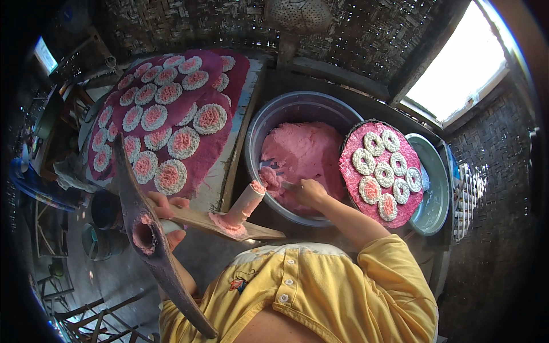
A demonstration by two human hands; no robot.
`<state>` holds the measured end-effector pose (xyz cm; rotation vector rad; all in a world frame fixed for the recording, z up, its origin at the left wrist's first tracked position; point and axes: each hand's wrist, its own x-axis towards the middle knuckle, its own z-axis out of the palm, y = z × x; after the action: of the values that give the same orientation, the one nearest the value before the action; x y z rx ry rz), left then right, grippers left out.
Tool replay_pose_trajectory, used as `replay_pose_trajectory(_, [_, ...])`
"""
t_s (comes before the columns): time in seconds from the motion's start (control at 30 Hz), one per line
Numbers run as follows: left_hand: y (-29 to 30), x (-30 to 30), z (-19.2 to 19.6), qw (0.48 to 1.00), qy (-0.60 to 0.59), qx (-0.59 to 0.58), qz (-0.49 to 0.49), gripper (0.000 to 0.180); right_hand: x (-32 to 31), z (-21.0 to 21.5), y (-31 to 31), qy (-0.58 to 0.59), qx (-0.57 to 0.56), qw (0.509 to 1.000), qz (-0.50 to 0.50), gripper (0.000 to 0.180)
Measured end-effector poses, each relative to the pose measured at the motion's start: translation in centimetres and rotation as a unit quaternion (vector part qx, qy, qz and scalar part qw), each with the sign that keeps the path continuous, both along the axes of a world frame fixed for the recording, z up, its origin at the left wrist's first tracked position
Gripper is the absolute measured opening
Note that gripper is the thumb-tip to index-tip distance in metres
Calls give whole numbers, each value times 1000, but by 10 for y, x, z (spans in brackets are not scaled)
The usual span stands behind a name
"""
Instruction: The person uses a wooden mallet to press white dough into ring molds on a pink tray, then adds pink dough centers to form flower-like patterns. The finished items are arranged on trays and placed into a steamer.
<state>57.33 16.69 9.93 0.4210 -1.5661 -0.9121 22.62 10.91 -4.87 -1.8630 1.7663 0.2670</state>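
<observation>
Right hand (310, 191) closed around a spoon (290, 186), dipping into pink dough (306, 154) inside a metal basin (269, 123). Left hand (166, 214) gripping a wooden paddle (229, 224) (dough-smeared cylinder (247, 201) standing on it), just left of the basin.

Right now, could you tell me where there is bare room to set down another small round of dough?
The round tray beside the bowl has bare pink patches along its upper and left rim and its lower edge, around the nine coils. The big purple mat is crowded, free only at its right and bottom margins. The bowl is full of pink dough, where the right hand works.
</observation>
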Motion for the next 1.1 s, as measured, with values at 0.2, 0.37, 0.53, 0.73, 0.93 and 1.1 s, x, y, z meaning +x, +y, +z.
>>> replay_pose_trajectory(0.2, [5,-3,6,999,-18,23,21,45,-20,33,12,-77,13,997,8,29])
replay_pose_trajectory(0.37, [10,0,3,988,-43,109,101,50,-82,135,32,-171,110,979,0,37])
replay_pose_trajectory(0.53, [-9,-40,9,960,-74,262,64,29,-132,219,52,-221,70,968,93,34])
replay_pose_trajectory(0.73, [-14,-128,45,947,-309,11,85,48,-135,251,47,-414,142,880,183,39])
replay_pose_trajectory(0.93, [1,-163,60,933,-360,3,1,44,-120,321,67,-76,-245,912,320,32])
replay_pose_trajectory(1.1, [7,-185,59,929,-368,-22,24,41,-73,333,102,168,-480,768,390,26])
